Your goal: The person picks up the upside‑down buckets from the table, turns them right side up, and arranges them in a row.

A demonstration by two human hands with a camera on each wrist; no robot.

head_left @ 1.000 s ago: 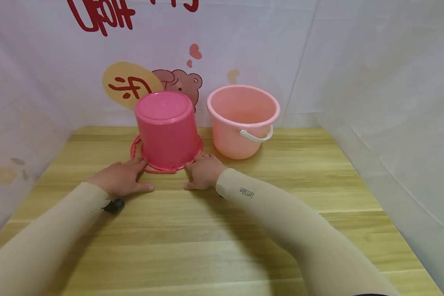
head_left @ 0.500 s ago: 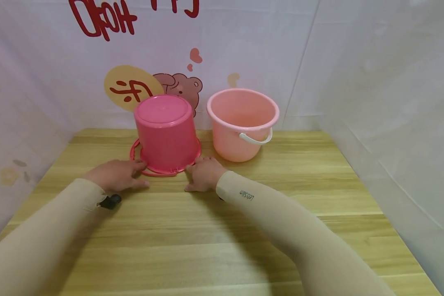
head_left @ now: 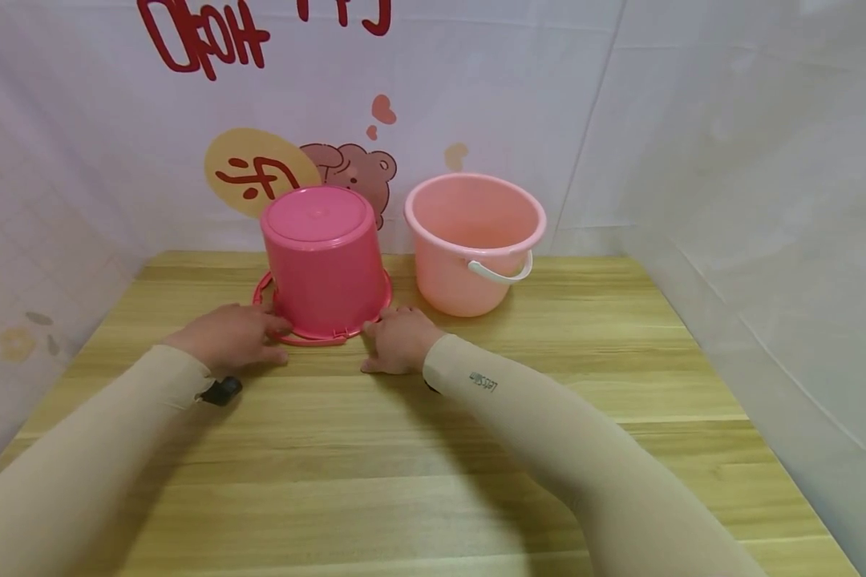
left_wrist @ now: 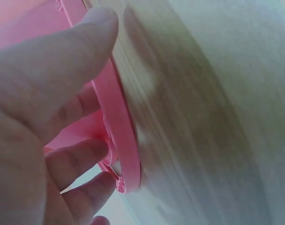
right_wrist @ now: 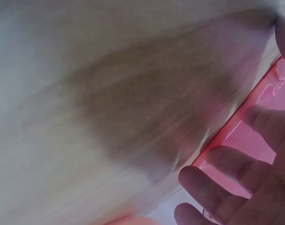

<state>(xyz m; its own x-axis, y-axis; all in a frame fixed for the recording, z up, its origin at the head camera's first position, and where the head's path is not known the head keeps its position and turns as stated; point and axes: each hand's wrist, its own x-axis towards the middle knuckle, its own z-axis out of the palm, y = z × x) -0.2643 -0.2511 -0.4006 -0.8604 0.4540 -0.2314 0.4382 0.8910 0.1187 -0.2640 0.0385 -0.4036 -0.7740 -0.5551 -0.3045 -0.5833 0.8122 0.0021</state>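
Observation:
A dark pink bucket (head_left: 325, 276) stands upside down at the back left of the table, its wide rim against the wood. Its pink handle (head_left: 313, 341) lies on the table around the rim. My left hand (head_left: 232, 336) is at the left front of that rim; its fingertips reach the handle, and the thumb points away along the table. At the rim's right front is my right hand (head_left: 402, 340), palm toward the bucket. The right wrist view shows the right fingers (right_wrist: 268, 124) spread loosely against the rim.
A light pink bucket (head_left: 462, 280) stands upright to the right, its white handle (head_left: 505, 276) hanging at the front. The wooden table (head_left: 346, 465) meets a white printed cloth (head_left: 548, 96) at the back and sides. A black device (head_left: 221, 391) sits at my left wrist.
My left hand drew slightly back left from the rim, then came back in against it and the handle. The right hand and both buckets stay in place; the head view tilted slightly.

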